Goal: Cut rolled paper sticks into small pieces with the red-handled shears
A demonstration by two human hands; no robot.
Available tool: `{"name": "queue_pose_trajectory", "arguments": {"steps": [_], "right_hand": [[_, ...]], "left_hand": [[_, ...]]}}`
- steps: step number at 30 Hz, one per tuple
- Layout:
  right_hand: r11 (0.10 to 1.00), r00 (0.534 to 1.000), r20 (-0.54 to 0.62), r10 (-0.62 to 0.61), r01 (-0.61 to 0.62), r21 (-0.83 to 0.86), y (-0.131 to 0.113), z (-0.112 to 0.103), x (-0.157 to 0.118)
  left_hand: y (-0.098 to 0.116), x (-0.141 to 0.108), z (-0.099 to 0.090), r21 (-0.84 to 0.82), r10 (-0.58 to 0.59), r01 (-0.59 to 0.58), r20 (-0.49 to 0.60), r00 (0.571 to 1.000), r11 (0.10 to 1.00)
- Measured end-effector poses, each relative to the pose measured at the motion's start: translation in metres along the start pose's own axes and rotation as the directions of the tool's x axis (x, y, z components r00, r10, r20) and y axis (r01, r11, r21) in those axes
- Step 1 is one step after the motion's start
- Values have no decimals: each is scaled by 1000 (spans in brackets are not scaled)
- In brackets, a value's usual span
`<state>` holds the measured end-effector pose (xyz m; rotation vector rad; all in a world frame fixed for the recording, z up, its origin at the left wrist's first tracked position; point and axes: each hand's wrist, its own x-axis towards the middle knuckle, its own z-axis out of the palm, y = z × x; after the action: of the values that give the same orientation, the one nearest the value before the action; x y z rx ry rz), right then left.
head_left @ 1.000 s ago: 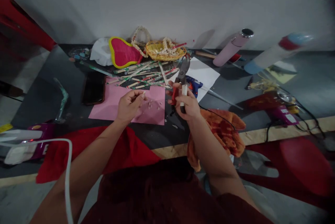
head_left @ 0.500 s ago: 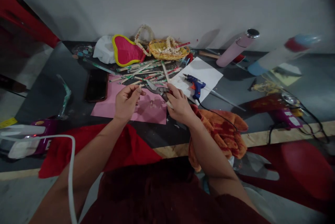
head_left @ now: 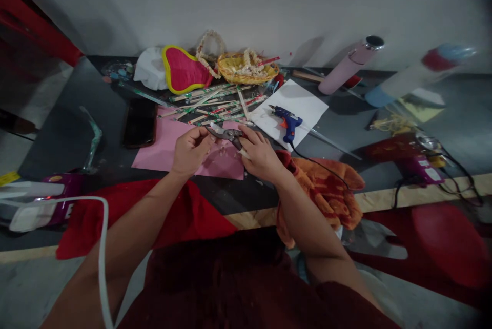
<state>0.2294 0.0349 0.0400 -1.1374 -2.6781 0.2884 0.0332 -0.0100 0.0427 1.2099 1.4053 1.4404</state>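
My right hand (head_left: 263, 153) grips the handles of pruning shears (head_left: 227, 133), whose blades point left. The blades reach the fingertips of my left hand (head_left: 191, 150), which are pinched together on a short, pale wooden stick, mostly hidden now by fingers and blades. Below both hands lies a sheet of pink paper (head_left: 154, 157) with a few small pale bits on it. Just beyond is a loose pile of wooden chopsticks (head_left: 207, 105), some in green and red printed wrappers.
A blue glue gun (head_left: 286, 121) lies on white paper (head_left: 307, 98) at the right. A phone (head_left: 139, 123) is to the left. Behind stand a yellow basket (head_left: 230, 75), a pink-and-yellow piece (head_left: 184, 70) and a pink flask (head_left: 349, 65). Orange cloth (head_left: 326, 190) and red cloth (head_left: 149, 206) lie in front.
The shears have moved left and slightly down, so their blades are now at my left fingertips. My left hand has shifted slightly right; the view has moved a little.
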Motion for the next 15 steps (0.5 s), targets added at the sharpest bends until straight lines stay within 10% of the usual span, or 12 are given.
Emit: {"name": "queue_pose_trajectory", "arguments": {"steps": [15], "right_hand": [[998,1000,-1,-7,7,65,0,0,1]], "left_hand": [[3,-2,-4,16,28,-29,34,999,999]]}}
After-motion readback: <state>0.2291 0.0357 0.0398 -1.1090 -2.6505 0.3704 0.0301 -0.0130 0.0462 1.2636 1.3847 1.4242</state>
